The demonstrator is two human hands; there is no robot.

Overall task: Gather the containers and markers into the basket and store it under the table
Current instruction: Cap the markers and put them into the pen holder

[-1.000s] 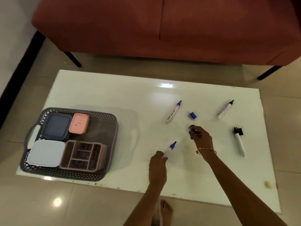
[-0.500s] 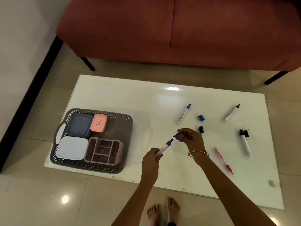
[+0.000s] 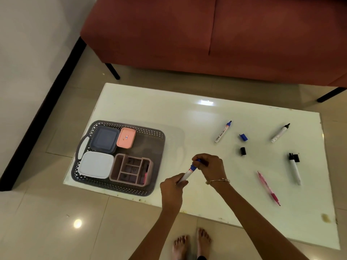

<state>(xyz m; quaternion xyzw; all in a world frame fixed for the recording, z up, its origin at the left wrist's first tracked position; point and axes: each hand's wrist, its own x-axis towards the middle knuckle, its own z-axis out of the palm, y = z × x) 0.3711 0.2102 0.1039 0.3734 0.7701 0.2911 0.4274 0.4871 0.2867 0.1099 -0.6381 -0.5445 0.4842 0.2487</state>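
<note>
My left hand [image 3: 171, 188] grips the white barrel of a blue marker [image 3: 188, 173] above the table's front. My right hand [image 3: 210, 167] pinches a blue cap [image 3: 197, 161] at the marker's tip. A grey basket [image 3: 150, 192] at the table's left holds a dark blue box [image 3: 104, 138], a pink box [image 3: 126, 137], a white box [image 3: 95, 164] and a pink compartment tray [image 3: 131, 169]. Loose on the table lie another blue marker [image 3: 223, 131], two black markers [image 3: 280, 133] [image 3: 295, 168], a pink pen [image 3: 268, 188], a blue cap [image 3: 243, 137] and a black cap [image 3: 243, 151].
The white glossy table [image 3: 150, 109] stands in front of a red sofa [image 3: 206, 34]. A wall with a dark skirting runs along the left. My bare feet [image 3: 191, 243] stand on the tiled floor at the table's front edge.
My right hand left the table with the blue cap and came to the tip of the marker in my left hand. The view shifted, so the table sits further right.
</note>
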